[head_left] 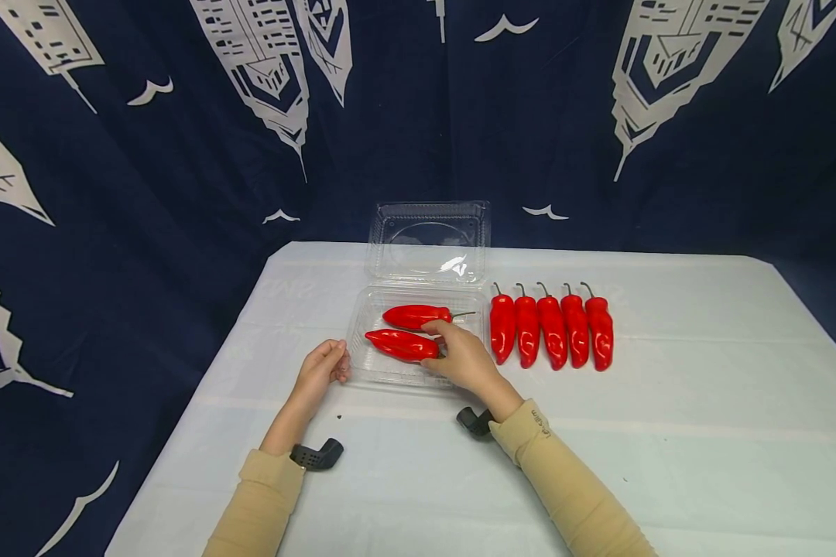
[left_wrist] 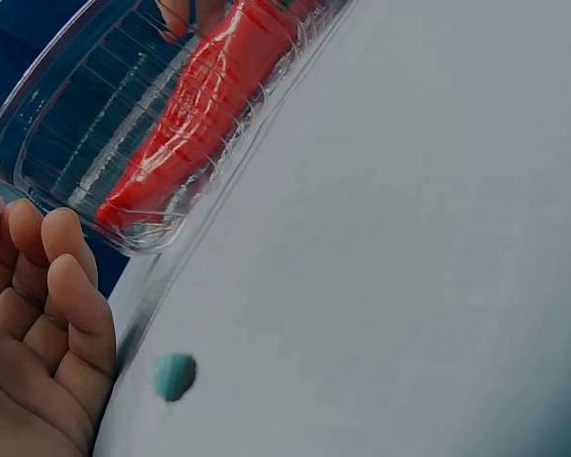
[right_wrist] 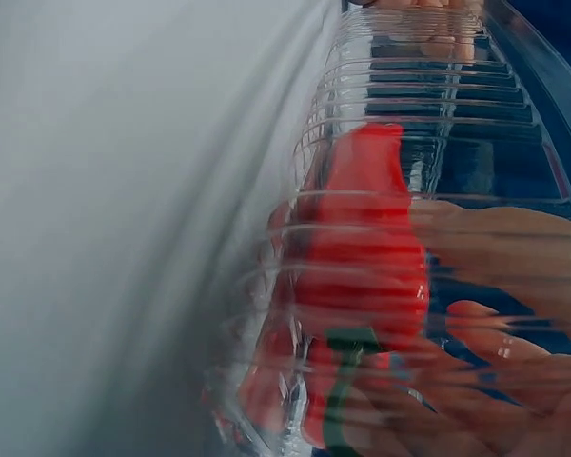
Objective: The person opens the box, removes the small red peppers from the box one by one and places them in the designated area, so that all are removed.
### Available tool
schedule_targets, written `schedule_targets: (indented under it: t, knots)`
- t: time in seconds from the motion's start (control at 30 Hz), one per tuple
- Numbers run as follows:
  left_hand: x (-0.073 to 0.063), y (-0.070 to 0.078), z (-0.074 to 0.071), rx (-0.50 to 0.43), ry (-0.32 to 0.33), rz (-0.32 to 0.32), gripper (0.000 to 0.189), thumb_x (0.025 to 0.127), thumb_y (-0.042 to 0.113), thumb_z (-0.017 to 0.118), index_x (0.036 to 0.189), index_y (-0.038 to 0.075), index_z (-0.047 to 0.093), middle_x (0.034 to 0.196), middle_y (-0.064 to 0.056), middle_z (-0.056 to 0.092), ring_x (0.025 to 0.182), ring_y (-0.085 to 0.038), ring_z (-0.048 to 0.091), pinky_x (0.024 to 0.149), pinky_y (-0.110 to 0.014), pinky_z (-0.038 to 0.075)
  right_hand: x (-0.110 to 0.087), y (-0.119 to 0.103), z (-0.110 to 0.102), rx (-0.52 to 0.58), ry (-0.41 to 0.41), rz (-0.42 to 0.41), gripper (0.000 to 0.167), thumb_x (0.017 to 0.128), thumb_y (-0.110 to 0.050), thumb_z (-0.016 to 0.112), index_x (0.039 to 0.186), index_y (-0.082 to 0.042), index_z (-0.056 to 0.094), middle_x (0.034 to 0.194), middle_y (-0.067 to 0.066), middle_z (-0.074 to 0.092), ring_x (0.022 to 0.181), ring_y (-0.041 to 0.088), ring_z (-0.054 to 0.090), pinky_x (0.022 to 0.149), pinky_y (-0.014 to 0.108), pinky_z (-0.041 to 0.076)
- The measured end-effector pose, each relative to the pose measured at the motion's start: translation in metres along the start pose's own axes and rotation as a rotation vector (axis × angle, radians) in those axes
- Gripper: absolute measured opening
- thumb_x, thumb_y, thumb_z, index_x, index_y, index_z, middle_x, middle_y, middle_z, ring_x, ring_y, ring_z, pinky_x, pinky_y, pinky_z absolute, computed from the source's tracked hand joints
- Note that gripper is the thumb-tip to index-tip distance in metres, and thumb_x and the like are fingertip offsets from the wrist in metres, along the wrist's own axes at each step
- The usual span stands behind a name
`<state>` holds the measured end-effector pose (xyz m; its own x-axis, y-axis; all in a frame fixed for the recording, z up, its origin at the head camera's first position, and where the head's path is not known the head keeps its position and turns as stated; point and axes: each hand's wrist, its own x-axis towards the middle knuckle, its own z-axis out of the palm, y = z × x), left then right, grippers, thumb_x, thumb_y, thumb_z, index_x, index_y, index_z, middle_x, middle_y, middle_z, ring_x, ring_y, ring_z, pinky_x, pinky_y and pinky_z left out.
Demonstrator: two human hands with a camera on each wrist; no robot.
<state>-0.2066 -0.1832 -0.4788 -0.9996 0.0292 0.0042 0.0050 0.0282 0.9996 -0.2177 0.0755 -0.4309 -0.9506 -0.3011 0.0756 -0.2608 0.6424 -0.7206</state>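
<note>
A clear plastic clamshell container (head_left: pixel 390 375) lies with its lid (head_left: pixel 428 244) raised at the back. Inside, one red chili pepper (head_left: pixel 414 316) lies crosswise, its stem toward the right. In front of it lies a second red chili pepper (head_left: pixel 399 345), also seen through the ribbed wall in the right wrist view. My right hand (head_left: pixel 465 357) pinches this front pepper at its stem end, thumb on the near side and fingers on the far side. At the container's left rim, my left hand (head_left: pixel 326 367) pinches the edge between thumb and curled fingers.
Several red chili peppers (head_left: pixel 551 329) stand in a row right of the container, stems pointing away. White cloth covers the table (head_left: pixel 704 402). A small dark speck (head_left: pixel 339 417) lies near the left wrist. Behind hangs a dark blue printed curtain (head_left: pixel 529 139).
</note>
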Motion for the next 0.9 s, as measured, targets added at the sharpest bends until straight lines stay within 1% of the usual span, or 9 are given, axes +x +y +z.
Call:
schedule_targets:
  t: [0.33,0.6,0.9]
  knots:
    - [-0.0014,0.0003,0.0011,-0.005,0.004,0.027,0.028,0.099,0.025,0.048,0.085,0.001,0.047,0.071,-0.005,0.046,0.06,-0.011,0.047,0.055,-0.021,0.043,0.0006,0.0005,0.0014,-0.013,-0.004,0.011,0.056,0.074,-0.015,0.08,0.125,-0.012,0.057,0.113,0.007,0.062,0.098,0.023,0.059,0.08,0.039,0.052]
    - [-0.0019,0.0003,0.0009,-0.014,0.003,0.024,0.027,0.099,0.025,0.048,0.085,0.002,0.048,0.071,-0.004,0.047,0.06,-0.01,0.046,0.054,-0.02,0.043,0.0016,0.0012,0.0043,-0.033,-0.007,0.024,0.054,0.075,-0.015,0.079,0.124,-0.011,0.057,0.112,0.007,0.063,0.097,0.023,0.06,0.081,0.039,0.051]
    - [-0.0014,-0.0004,0.001,-0.021,0.009,0.022,0.026,0.099,0.023,0.048,0.084,0.002,0.048,0.072,-0.005,0.047,0.06,-0.011,0.046,0.054,-0.02,0.043,0.0011,0.0006,0.0021,-0.02,0.006,0.0,0.055,0.075,-0.015,0.079,0.124,-0.01,0.056,0.109,0.007,0.064,0.093,0.022,0.06,0.079,0.037,0.052]
